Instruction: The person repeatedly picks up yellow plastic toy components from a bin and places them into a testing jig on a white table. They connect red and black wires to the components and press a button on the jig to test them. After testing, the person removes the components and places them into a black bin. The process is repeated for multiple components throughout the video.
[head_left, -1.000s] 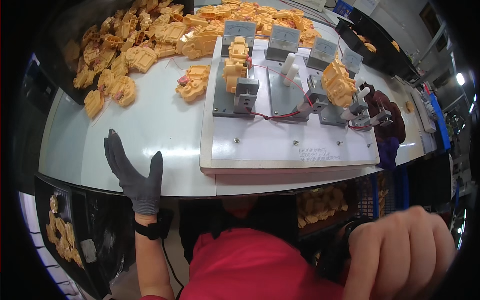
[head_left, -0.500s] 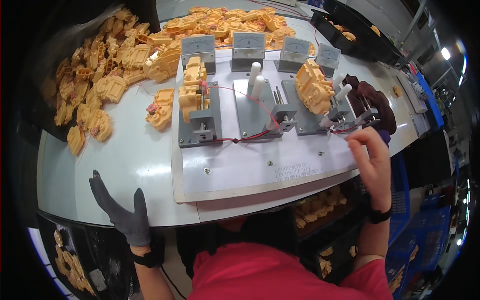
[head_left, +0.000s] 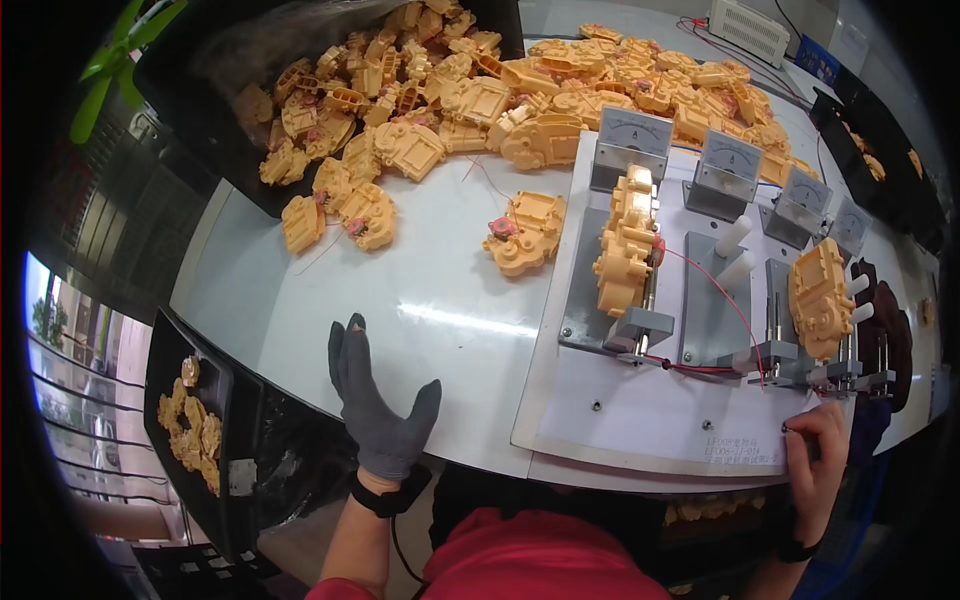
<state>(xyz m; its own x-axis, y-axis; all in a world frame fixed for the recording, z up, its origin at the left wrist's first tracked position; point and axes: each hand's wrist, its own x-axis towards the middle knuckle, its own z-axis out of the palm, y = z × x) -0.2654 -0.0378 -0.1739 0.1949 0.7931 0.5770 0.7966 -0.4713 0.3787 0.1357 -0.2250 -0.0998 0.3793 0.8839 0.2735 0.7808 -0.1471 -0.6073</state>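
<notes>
My left hand (head_left: 385,415), in a grey glove with bared fingertips, is open above the table's front edge, thumb spread wide. It holds nothing. Nearest beyond it lies a yellow plastic gear housing (head_left: 528,235) with a red part and thin wires. My bare right hand (head_left: 820,455) is at the board's front right edge with its fingers curled in; whatever they may hold is hidden. On the white board (head_left: 650,425), one yellow housing (head_left: 628,245) stands in the left grey fixture (head_left: 585,285), with a red wire beside it. Another housing (head_left: 820,298) sits in a fixture farther right.
Several panel meters (head_left: 632,137) line the board's back. Yellow housings (head_left: 410,148) are heaped behind and spill from a black container (head_left: 215,100). A black tray (head_left: 235,390) with more housings is at the lower left. A dark cloth (head_left: 905,340) lies right of the fixtures.
The view has swung left, so the board and fixtures appear farther right. My left hand stays open. My right hand is lower beside the board, its fingers more curled.
</notes>
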